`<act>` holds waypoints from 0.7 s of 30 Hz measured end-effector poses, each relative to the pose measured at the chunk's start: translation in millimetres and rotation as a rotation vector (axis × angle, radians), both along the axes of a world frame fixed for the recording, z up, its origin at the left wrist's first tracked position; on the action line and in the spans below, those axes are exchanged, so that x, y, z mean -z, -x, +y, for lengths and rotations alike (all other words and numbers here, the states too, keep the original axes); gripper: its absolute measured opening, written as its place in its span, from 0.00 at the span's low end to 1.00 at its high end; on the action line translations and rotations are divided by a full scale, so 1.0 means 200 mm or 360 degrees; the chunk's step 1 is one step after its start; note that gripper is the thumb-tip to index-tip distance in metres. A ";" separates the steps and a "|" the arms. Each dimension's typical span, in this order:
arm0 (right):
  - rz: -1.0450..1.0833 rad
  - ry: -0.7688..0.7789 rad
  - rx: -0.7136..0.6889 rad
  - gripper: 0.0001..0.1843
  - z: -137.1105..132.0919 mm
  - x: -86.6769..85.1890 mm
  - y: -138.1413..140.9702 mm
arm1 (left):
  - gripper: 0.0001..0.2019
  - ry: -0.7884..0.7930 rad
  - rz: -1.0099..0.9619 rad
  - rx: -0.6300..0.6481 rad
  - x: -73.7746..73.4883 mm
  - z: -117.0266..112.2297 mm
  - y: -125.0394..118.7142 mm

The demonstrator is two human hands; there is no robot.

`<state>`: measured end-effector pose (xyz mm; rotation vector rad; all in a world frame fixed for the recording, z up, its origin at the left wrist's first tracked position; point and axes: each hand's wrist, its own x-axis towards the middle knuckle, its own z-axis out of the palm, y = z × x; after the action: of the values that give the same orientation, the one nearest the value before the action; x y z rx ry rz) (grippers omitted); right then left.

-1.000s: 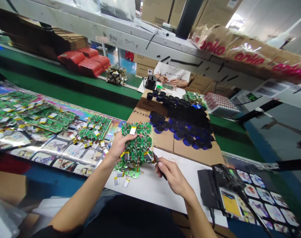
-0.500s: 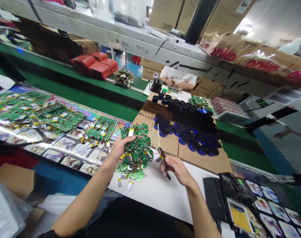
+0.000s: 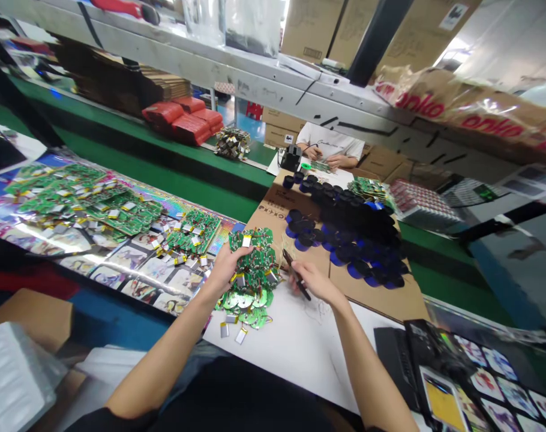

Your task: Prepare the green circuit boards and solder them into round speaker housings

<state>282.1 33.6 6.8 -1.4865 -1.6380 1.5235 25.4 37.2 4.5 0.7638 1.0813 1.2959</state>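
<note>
Green circuit boards [image 3: 255,279] sat heaped at 3 o'clock from the left hand [image 3: 228,268], clenched right onto them, while the right hand [image 3: 313,282], just at their 3 o'clock, pinched a slim black tool [image 3: 287,258] above a white sheet [image 3: 291,354]!

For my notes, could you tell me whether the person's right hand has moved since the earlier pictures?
Yes, the right hand has moved forward and now reaches the cardboard.

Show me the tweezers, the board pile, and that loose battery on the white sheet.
Tweezers [image 3: 305,292], head view, on the lower end.
Board pile [image 3: 256,277], head view, on the green boards.
Battery [image 3: 241,335], head view, on the silver body.
</note>
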 end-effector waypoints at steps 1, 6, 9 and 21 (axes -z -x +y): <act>-0.0069 -0.0038 0.0014 0.28 0.02 0.00 -0.02 | 0.20 -0.0042 0.0084 -0.0008 0.02 0.01 0.00; -0.0314 -0.0220 -0.0012 0.32 0.08 -0.01 -0.11 | 0.24 -0.0270 0.0686 -0.0099 0.13 0.05 0.03; -0.0369 -0.0284 -0.0082 0.32 0.08 0.00 -0.14 | 0.25 -0.0354 0.0898 -0.0094 0.15 0.06 0.04; -0.0519 -0.0517 0.0150 0.34 0.00 0.07 -0.18 | 0.29 -0.0490 0.1982 -0.0059 0.07 0.23 0.35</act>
<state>317.3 34.6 -6.3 -1.6592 -1.8595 0.9437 -45.2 83.2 -9.0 1.9129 1.8589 0.9575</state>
